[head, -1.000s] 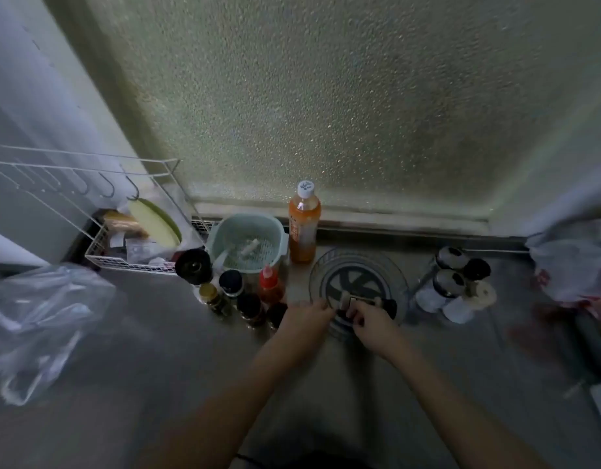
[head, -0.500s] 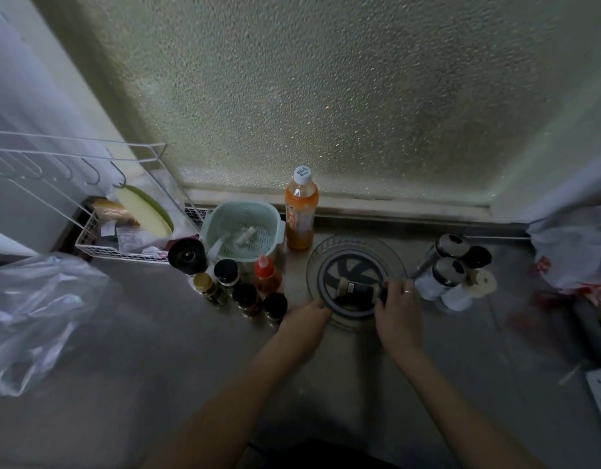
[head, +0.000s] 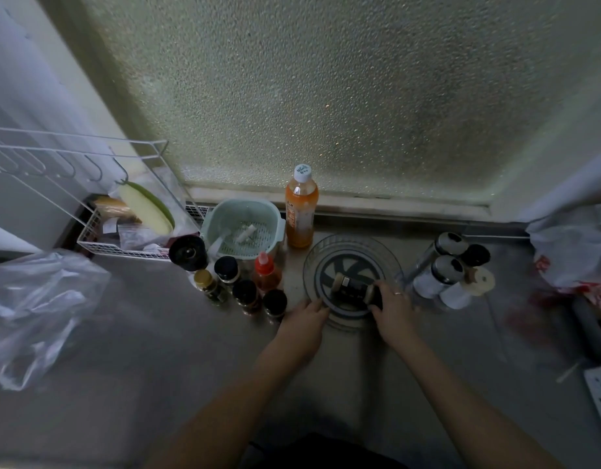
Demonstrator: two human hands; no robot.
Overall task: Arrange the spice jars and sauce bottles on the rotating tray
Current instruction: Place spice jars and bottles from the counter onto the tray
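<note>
The rotating tray point(head: 353, 247) sits low in the middle of the frame, and so far it carries just one dark jar point(head: 351, 286), lying on its side, which your right hand point(head: 392, 311) grips at its right end; your left hand point(head: 304, 321) rests at the tray's left rim, though the dim light hides whether its fingers curl round it. Everything else is left to place: the jar cluster point(head: 240, 286) left of the tray, the orange bottle point(head: 301, 211) behind it, the shakers point(head: 451, 269) to its right.

Frosted window point(head: 326, 96), steel counter point(head: 157, 333) (dim light), white wall point(head: 28, 79)
</note>
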